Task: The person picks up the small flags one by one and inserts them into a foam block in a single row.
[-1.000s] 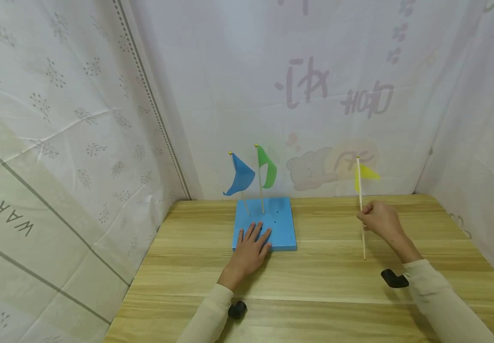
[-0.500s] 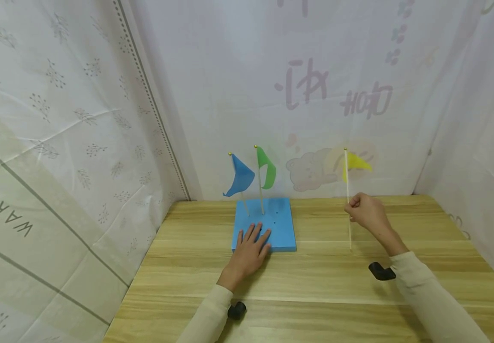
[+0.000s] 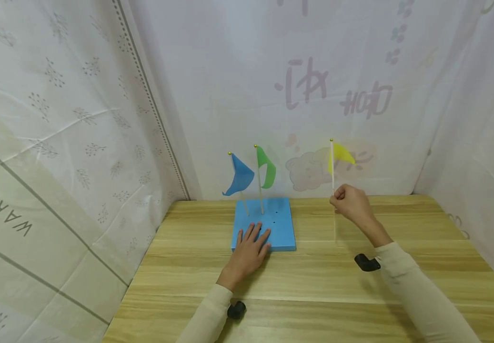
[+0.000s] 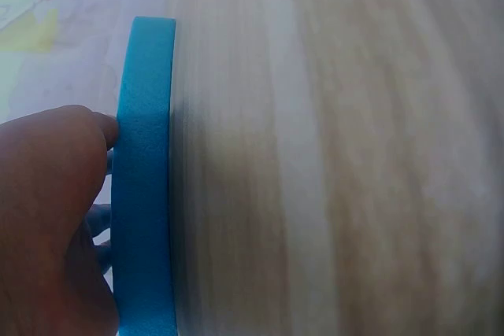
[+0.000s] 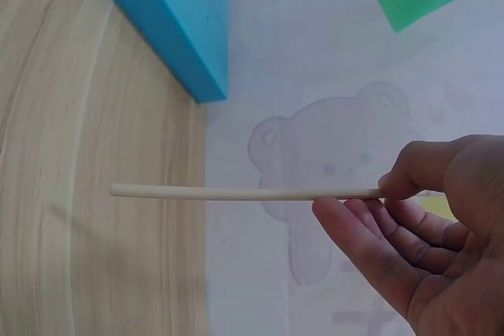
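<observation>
Your right hand has carried the yellow flag up and to its left over the last second, closer to the foam block, pinching the stick upright with its foot clear of the table. It looks on course for an empty hole. Your left hand lies flat, fingers straight, on the block's near edge. The block holds 2 flags just beyond those fingers: blue and green.

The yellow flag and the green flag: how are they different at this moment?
The yellow flag is held above the table by the right hand; the green flag stands planted in the blue foam block. The yellow flag is apart from the block, right of it. Both are upright on thin sticks.
</observation>
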A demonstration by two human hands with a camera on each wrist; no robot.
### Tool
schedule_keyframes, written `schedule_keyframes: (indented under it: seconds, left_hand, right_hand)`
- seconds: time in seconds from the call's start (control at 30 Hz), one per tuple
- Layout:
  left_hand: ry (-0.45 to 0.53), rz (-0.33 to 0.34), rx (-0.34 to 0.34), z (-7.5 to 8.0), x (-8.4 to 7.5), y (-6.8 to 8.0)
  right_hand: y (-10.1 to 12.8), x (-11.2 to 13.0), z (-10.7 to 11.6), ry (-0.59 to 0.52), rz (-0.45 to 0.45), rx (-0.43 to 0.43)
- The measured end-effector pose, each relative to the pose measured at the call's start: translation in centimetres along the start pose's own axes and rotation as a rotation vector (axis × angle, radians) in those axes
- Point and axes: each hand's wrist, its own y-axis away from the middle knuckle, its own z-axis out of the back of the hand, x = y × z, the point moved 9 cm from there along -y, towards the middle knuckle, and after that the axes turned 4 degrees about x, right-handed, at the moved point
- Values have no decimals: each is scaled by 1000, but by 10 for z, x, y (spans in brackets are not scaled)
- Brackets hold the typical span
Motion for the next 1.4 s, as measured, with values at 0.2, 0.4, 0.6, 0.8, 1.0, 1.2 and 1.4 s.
schedule_keyframes:
  seconds: [0.2,0.4,0.6,0.8,1.0,1.2,1.4]
  left_hand:
    - [-4,1,1,0,0,0]
    - [7,0,-1,1,-1,0]
    - [6,-3,-4,1,-1,1]
    - [5,-3,-7,1,-1,0]
    - [4,-3,-9,1,-2,0]
    - [-6,-5,-12,2,-2,1]
    - [0,2,1,1,-2,0]
  right_hand:
    - [-6,11,-7,-34,26,-16]
    - [-11,22,-13,-56,43,-23]
    - [-15,33,-18,-86,48,-24]
    - [-21,43,-24,-131,55,-18]
    - [-29,56,-29,-157,80,-21]
    - [-35,67,-36,-171,88,-23]
    - [-41,80,-44,-168,135,-40]
